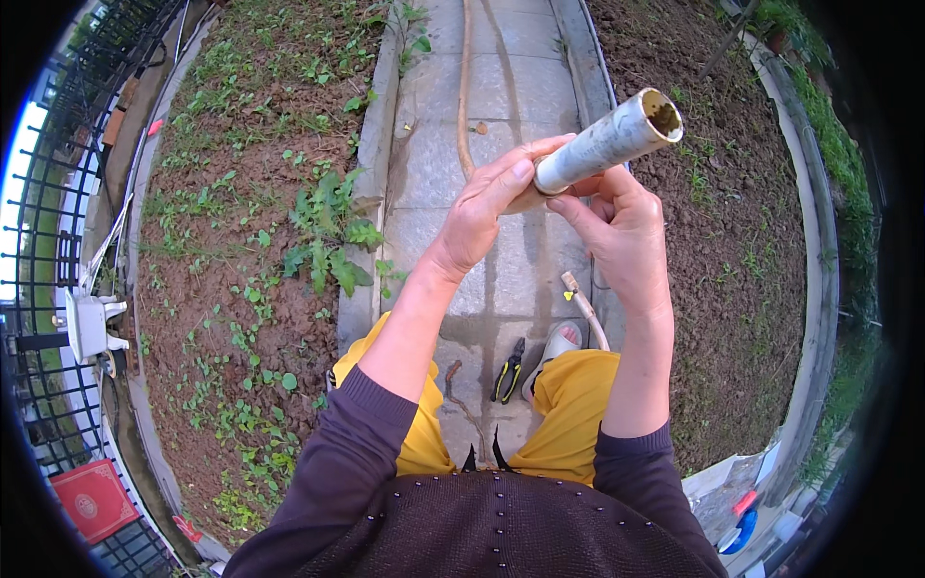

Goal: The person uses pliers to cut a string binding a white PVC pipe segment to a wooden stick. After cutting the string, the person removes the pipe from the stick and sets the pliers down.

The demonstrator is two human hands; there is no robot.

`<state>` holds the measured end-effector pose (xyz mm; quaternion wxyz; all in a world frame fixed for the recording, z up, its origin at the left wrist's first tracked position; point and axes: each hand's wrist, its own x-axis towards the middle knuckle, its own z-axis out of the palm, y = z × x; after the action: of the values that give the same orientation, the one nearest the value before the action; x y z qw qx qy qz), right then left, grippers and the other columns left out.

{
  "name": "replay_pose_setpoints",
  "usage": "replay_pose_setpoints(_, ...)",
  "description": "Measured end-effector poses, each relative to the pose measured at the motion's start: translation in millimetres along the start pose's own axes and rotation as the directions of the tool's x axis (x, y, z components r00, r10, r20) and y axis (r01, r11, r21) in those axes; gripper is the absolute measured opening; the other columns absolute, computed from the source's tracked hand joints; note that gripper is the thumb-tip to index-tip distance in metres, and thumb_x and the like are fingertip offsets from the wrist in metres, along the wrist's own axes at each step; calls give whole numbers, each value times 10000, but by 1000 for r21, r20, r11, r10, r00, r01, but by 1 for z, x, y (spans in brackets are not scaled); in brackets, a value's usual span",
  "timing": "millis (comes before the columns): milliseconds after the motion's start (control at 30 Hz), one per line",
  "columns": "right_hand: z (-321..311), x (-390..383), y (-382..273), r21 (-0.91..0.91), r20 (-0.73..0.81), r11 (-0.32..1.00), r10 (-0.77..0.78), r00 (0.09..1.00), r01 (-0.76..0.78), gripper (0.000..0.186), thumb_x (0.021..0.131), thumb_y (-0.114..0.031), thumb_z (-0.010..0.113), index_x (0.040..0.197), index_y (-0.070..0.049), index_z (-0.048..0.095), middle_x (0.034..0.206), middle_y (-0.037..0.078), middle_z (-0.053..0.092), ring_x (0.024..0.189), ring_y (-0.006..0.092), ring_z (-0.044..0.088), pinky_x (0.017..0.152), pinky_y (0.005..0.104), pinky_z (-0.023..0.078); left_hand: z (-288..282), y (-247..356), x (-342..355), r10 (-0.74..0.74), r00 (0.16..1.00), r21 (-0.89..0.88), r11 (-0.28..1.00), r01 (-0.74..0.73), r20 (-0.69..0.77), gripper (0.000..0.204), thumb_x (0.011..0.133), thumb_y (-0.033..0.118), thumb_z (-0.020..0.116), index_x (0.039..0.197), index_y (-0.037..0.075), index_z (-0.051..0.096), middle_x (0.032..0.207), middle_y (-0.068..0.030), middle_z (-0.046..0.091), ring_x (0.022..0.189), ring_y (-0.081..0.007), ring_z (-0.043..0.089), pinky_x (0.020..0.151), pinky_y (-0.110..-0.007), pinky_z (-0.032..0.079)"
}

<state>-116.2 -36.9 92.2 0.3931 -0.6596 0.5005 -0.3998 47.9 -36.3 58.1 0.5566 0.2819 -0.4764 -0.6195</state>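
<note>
In front of me I hold a grey-white plastic pipe (pixel 612 143), tilted up to the right with its open end toward me; dirt shows inside the rim. My left hand (pixel 487 207) is closed around a beige hose (pixel 466 91) where it meets the pipe's lower end. Its thumb touches the joint. My right hand (pixel 621 226) is closed at the same end, thumb and finger pinching near the joint, other fingers curled behind the pipe. A small dark spot shows at the joint; I cannot make it out. Pliers (pixel 508 371) with black and yellow handles lie on the paving below.
Another hose end (pixel 584 306) with a yellow clamp lies by my foot. A brown, twisted strip (pixel 457 390) lies on the paved path (pixel 434 164). Soil beds flank the path, the left one with leafy plants (pixel 328 236). A black fence (pixel 39 231) stands far left.
</note>
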Motion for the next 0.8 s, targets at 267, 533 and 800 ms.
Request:
replay_pose_setpoints(267, -8, -9, -20, -264, 38, 961, -71, 997, 78, 226, 784, -46, 779, 986, 12, 695, 545, -94, 458, 482, 0, 357, 436, 217, 271, 2, -15, 2, 45, 996, 25, 999, -43, -75, 386, 919, 244, 397, 1134, -2, 604, 973, -33, 594, 927, -121, 532, 883, -267, 416)
replay_pose_setpoints(533, -12, -6, 0, 28, -52, 1000, 16, 999, -14, 299, 795, 8, 750, 1084, -25, 681, 775, -25, 674, 523, -16, 363, 452, 196, 303, -4, -21, 4, -5, 994, -43, 999, 10, 108, 409, 875, 221, 578, 1234, 26, 564, 1100, -39, 583, 1049, -121, 519, 943, -289, 400)
replay_pose_setpoints(800, -20, -4, 0, 163, -10, 983, 92, 996, -89, 324, 829, 19, 724, 1141, -6, 638, 889, 12, 709, 575, -38, 459, 448, 154, 335, -1, -16, 2, 32, 995, 101, 994, -42, 100, 418, 924, 271, 668, 1285, 88, 567, 1172, -22, 609, 1115, -130, 537, 999, -316, 429)
